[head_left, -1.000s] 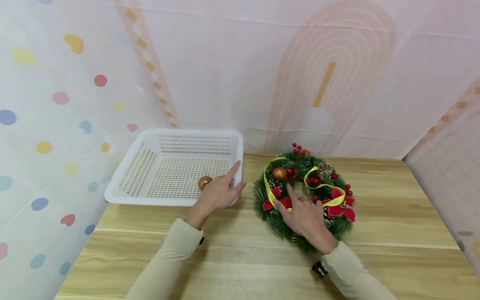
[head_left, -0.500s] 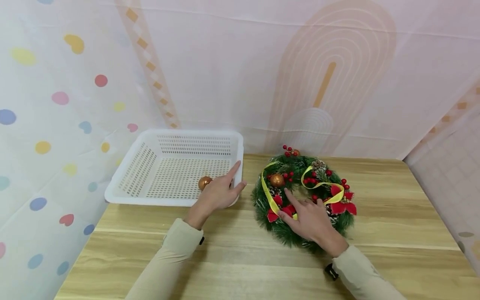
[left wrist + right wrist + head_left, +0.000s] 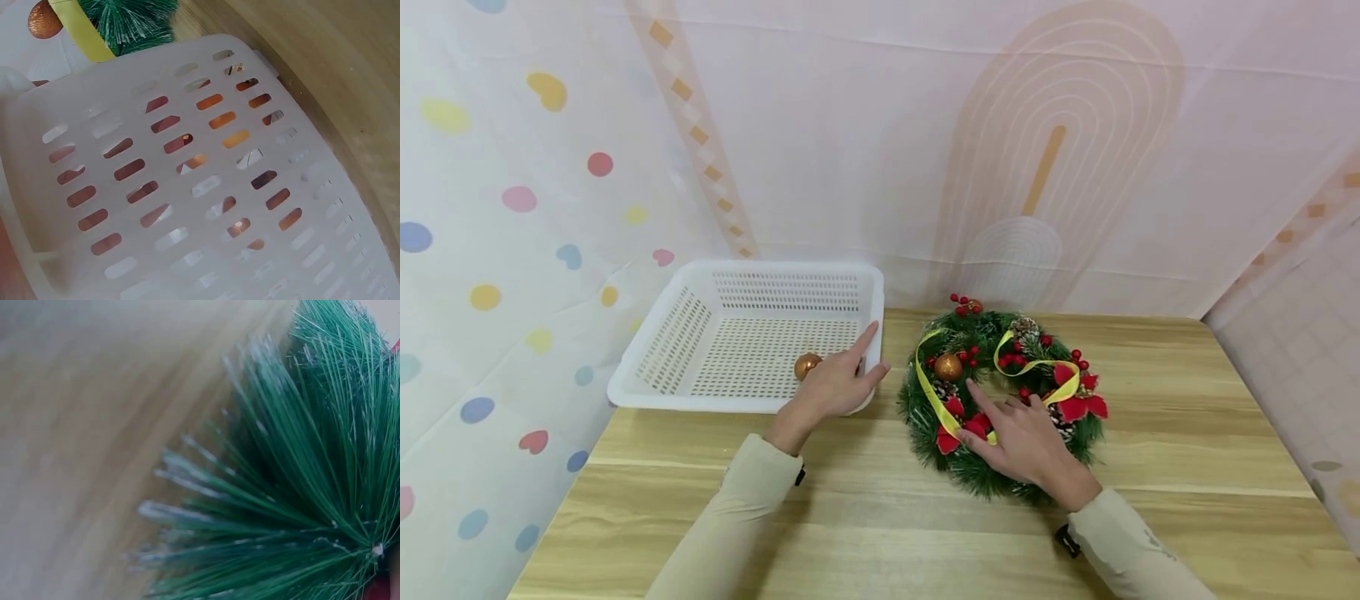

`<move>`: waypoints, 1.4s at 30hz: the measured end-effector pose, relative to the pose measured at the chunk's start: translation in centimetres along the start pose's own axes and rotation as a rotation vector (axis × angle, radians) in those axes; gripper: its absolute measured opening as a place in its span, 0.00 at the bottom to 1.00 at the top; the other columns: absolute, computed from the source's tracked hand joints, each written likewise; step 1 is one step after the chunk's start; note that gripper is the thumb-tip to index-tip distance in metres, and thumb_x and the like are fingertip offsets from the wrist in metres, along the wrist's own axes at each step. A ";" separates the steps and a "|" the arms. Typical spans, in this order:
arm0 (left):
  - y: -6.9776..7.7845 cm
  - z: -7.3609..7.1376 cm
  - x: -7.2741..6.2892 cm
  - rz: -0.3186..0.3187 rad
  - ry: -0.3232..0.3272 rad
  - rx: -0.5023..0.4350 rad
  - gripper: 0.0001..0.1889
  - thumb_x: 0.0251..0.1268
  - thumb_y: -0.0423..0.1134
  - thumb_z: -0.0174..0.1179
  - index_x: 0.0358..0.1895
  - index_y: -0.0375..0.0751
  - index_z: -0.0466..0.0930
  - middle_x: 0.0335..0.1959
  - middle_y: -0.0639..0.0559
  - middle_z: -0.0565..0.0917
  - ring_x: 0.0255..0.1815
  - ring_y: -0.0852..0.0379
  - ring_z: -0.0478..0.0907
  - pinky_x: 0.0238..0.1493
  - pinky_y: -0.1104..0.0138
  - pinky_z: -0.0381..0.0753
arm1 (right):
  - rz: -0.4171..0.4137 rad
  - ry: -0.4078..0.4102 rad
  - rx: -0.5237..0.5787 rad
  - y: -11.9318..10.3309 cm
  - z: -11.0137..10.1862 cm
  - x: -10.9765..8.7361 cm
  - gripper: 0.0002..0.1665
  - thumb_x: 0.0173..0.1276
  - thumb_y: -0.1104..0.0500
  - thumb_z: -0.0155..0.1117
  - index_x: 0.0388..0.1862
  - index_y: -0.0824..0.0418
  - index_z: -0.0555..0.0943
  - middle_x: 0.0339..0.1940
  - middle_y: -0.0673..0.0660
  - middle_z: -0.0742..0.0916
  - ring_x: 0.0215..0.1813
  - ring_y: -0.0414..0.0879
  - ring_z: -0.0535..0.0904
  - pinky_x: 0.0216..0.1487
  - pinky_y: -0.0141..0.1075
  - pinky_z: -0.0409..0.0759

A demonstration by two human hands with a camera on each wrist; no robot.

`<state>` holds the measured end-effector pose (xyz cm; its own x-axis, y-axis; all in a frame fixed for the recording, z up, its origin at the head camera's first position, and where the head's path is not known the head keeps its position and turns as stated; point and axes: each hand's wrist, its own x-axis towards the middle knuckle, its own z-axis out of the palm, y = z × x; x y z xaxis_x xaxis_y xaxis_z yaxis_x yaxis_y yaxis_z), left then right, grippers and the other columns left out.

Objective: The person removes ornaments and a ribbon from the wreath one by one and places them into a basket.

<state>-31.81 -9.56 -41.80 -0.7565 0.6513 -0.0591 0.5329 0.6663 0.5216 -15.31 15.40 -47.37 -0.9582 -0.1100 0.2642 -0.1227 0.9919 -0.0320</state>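
My left hand rests over the right end of a white plastic basket, index finger and thumb stretched out at the rim. A shiny copper ball lies in the basket, partly behind that hand. On the table to the right lies a green Christmas wreath with pine cones, red berries, red poinsettias, a glittery copper ball and a loose yellow ribbon. My right hand holds its near side, index finger extended toward the centre hole, thumb by the ribbon.
The wooden table backs onto a pale patterned cloth. Spotted cloth hangs at the left side. Through the basket's slotted wall, red and orange things show in the left wrist view.
The wreath has turned counterclockwise and shifted a little left, its top berries moving left. My right hand has moved slightly right and down with it. My left hand stays at the basket.
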 end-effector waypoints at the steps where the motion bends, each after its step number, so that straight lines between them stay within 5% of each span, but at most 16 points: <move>1: 0.0 0.0 0.0 0.006 0.004 -0.006 0.38 0.75 0.60 0.46 0.81 0.56 0.41 0.49 0.34 0.83 0.45 0.43 0.81 0.48 0.51 0.79 | 0.000 0.004 0.001 0.0 0.0 0.0 0.44 0.69 0.30 0.53 0.76 0.54 0.67 0.36 0.54 0.90 0.43 0.52 0.84 0.46 0.54 0.74; 6: 0.7 -0.1 0.1 0.034 0.072 0.010 0.37 0.73 0.54 0.51 0.80 0.47 0.52 0.72 0.31 0.65 0.71 0.34 0.64 0.67 0.42 0.66 | 0.009 0.001 0.007 0.0 0.0 0.0 0.44 0.69 0.30 0.54 0.76 0.54 0.66 0.38 0.56 0.90 0.45 0.54 0.85 0.49 0.57 0.74; 9: 1.9 -0.1 0.2 0.076 0.155 0.005 0.32 0.71 0.49 0.55 0.74 0.41 0.63 0.72 0.30 0.64 0.72 0.34 0.60 0.68 0.41 0.63 | 0.015 -0.010 0.011 0.0 -0.1 0.1 0.45 0.69 0.30 0.53 0.76 0.53 0.66 0.40 0.57 0.90 0.46 0.54 0.85 0.51 0.57 0.74; 13: 4.1 0.0 0.5 0.151 0.220 -0.119 0.24 0.70 0.46 0.59 0.66 0.41 0.74 0.69 0.37 0.68 0.71 0.40 0.61 0.69 0.44 0.64 | 0.016 -0.014 0.012 -0.1 -0.1 0.1 0.44 0.70 0.30 0.52 0.76 0.53 0.66 0.41 0.57 0.90 0.47 0.55 0.85 0.51 0.57 0.74; 16: 5.7 0.4 0.9 0.201 0.212 -0.214 0.21 0.71 0.44 0.59 0.63 0.41 0.76 0.66 0.42 0.74 0.69 0.44 0.66 0.68 0.48 0.67 | 0.015 -0.015 0.012 -0.1 -0.1 0.1 0.44 0.70 0.30 0.52 0.76 0.53 0.66 0.43 0.58 0.90 0.48 0.55 0.85 0.52 0.58 0.74; 21: 7.5 1.5 1.5 0.280 0.165 -0.236 0.20 0.72 0.41 0.59 0.62 0.37 0.76 0.63 0.43 0.78 0.67 0.44 0.71 0.67 0.51 0.69 | 0.006 -0.001 0.007 0.0 0.0 0.1 0.43 0.70 0.30 0.52 0.75 0.53 0.68 0.45 0.58 0.90 0.48 0.55 0.85 0.53 0.59 0.75; 42: 8.7 5.1 3.9 0.140 0.114 -0.114 0.31 0.67 0.47 0.65 0.70 0.44 0.67 0.62 0.42 0.77 0.62 0.44 0.74 0.59 0.51 0.76 | 0.016 0.003 0.009 0.0 0.2 0.0 0.41 0.69 0.30 0.52 0.71 0.54 0.73 0.47 0.59 0.89 0.49 0.57 0.85 0.52 0.58 0.75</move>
<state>-28.17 0.61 -41.78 -0.7193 0.6853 0.1138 0.5944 0.5223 0.6115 -15.36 15.40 -47.53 -0.9591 -0.0937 0.2670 -0.1095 0.9930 -0.0452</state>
